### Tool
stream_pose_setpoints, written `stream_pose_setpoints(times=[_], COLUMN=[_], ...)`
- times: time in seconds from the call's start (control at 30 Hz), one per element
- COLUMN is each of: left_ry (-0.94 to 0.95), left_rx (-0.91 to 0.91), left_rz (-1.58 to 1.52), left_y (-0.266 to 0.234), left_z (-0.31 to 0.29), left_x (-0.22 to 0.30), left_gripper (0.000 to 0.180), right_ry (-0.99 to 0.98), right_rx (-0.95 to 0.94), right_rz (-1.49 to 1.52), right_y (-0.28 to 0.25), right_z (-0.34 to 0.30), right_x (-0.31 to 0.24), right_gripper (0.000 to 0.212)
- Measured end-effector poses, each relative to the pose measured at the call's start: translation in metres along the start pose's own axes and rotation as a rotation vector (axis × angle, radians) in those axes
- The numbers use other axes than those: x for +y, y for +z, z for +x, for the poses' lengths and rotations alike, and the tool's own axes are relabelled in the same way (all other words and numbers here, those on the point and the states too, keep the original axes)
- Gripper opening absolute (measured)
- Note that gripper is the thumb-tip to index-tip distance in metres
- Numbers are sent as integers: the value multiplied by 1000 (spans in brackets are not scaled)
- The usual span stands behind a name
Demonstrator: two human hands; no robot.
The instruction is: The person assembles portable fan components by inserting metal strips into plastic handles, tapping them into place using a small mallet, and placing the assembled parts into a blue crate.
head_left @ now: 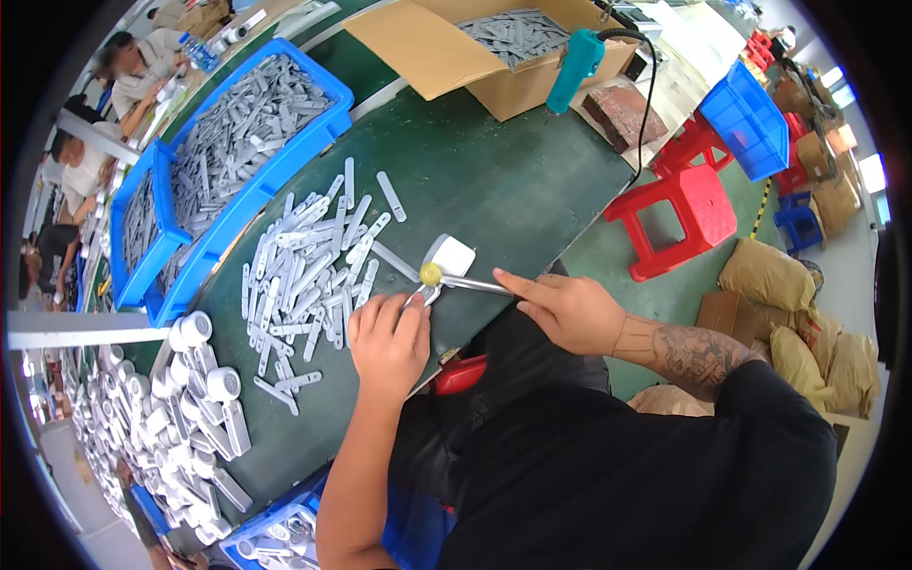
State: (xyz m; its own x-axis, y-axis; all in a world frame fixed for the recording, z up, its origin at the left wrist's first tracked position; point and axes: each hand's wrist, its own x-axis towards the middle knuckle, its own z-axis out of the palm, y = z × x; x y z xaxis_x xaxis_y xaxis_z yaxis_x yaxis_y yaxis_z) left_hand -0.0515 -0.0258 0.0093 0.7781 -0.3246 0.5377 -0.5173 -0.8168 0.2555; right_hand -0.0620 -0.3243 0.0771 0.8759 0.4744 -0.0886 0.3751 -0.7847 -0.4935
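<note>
Two closed holds: my left fingers pinch a white part, my right fingers clasp a hammer. Grey strips lie nearby on the bench.

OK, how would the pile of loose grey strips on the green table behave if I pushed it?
The grey strips will probably slide rather than roll, since they look flat and long. They overlap, so pushing one would likely shift its neighbours. They seem fairly stiff: none visibly sags.
</note>
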Motion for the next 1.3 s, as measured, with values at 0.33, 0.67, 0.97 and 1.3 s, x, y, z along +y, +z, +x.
stream_pose_setpoints(times=[0.33,0.67,0.97,1.3], left_ry=[-93,-1216,-1356,-1302], left_rx=[-46,785,1616,840], left_rz=[-121,-660,-1058,309], left_y=[-13,-217,-385,-385], left_z=[-10,-128,-319,-347], left_x=[-4,-85,-245,-236], left_gripper=[43,46,46,45], right_ry=[60,369,534,397], right_rx=[348,159,94,175], right_rz=[498,897,1066,919], right_y=[25,49,33,53], right_z=[42,55,79,63], right_x=[26,104,93,114], right_gripper=[47,50,46,36])
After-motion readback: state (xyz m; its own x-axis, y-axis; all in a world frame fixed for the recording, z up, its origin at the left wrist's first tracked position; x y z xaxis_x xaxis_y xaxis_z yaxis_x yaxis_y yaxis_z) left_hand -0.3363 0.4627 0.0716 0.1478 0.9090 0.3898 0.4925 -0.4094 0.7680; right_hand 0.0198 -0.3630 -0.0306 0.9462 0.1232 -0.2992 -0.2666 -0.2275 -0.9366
